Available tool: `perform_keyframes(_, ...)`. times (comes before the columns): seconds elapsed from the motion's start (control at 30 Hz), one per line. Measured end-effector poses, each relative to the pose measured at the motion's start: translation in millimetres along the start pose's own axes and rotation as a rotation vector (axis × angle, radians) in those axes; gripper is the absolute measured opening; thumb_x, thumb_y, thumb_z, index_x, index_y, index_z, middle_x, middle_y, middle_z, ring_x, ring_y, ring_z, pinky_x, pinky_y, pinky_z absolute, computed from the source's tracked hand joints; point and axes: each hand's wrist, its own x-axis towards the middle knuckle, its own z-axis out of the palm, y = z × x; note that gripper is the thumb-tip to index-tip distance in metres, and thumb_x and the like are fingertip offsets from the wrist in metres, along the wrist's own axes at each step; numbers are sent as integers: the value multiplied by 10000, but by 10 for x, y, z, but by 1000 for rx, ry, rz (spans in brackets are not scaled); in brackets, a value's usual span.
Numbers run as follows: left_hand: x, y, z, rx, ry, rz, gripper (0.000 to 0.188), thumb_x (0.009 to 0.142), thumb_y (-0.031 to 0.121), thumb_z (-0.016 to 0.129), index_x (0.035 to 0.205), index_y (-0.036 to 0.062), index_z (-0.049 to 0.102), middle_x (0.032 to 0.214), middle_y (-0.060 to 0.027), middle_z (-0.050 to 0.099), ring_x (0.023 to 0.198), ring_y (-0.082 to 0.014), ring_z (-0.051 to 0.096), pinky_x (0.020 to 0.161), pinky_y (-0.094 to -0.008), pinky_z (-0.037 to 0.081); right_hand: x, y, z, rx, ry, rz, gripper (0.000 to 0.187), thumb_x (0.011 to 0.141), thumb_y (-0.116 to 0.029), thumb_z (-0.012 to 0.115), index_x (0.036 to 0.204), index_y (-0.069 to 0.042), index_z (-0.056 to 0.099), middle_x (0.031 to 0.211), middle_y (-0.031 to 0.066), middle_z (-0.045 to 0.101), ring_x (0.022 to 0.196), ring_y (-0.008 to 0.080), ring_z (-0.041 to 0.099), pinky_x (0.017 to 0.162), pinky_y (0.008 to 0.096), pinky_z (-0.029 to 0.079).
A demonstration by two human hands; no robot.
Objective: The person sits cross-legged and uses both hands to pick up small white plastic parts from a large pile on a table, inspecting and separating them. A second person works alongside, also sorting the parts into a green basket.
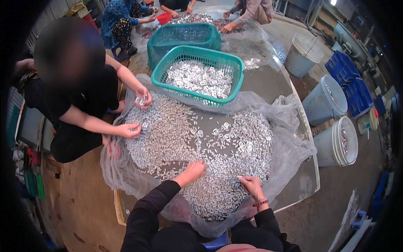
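A wide heap of small silvery metal pieces [214, 197] lies on clear sheeting in front of me. My left hand [193, 171] reaches to the heap's middle with its fingers drawn together. Whatever its fingertips hold, if anything, is too small to make out. To the right, my right hand [252, 185], with a red bead bracelet at the wrist, pinches a small whitish piece [239, 178] between thumb and finger. White buckle-shaped pieces [245, 146] with slots lie beyond my hands, among scattered pellets.
A green basket [197, 93] of white buckles stands beyond the heap, before another green basket [184, 40]. At left a co-worker [84, 96] holds buckles. Pale buckets [336, 145] and blue crates [350, 82] stand at right. More people sit at the far end.
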Motion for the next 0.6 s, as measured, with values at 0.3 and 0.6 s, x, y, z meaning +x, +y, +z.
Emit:
perform_keyframes(0.3, 47, -40, -70, -434, 186, 293, 190, 815, 217, 587, 889, 44, 560, 938, -135, 565, 739, -290, 601, 566, -390, 476, -17, -370, -25, 238, -75, -46, 217, 852, -192, 674, 919, 14, 694, 658, 44, 624, 541, 141, 540, 535, 268, 422)
perform_keyframes(0.6, -140, 537, -145, -1986, -350, -73, 354, 754, 101, 499, 1108, 83, 500, 1000, -91, 586, 771, -159, 600, 426, -222, 430, 5, -818, 451, -297, 130, -631, 110, 878, -84, 599, 916, 18, 582, 636, 106, 581, 534, 193, 583, 495, 336, 431)
